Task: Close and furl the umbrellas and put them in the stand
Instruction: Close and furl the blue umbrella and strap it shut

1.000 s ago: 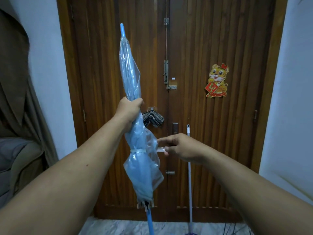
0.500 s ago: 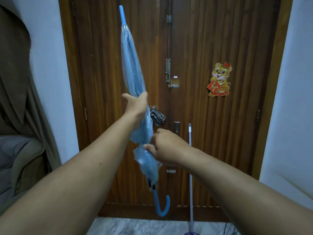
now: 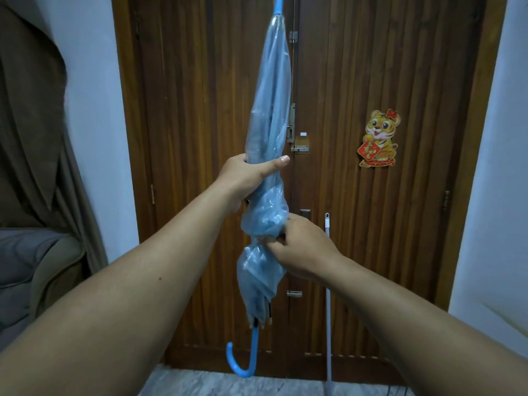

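A closed, see-through blue umbrella (image 3: 270, 115) stands upright in front of me, tip up past the top edge, its blue hooked handle (image 3: 245, 358) hanging at the bottom. My left hand (image 3: 251, 174) is clenched around the furled canopy at mid-height. Lower down, my right hand (image 3: 300, 247) pinches the canopy where a strap cinches it into a narrow waist; the strap itself is mostly hidden by my fingers. No umbrella stand is in view.
A dark wooden double door (image 3: 357, 195) with bolts and a tiger sticker (image 3: 378, 138) fills the background. A thin white pole (image 3: 328, 295) leans against it at the right. A grey armchair (image 3: 34, 270) and brown curtain stand at the left. Marble floor shows below.
The umbrella has risen and rotated, its hooked handle now curling to the left. My right hand went from pulling the strap out sideways to pressing it at the canopy's waist.
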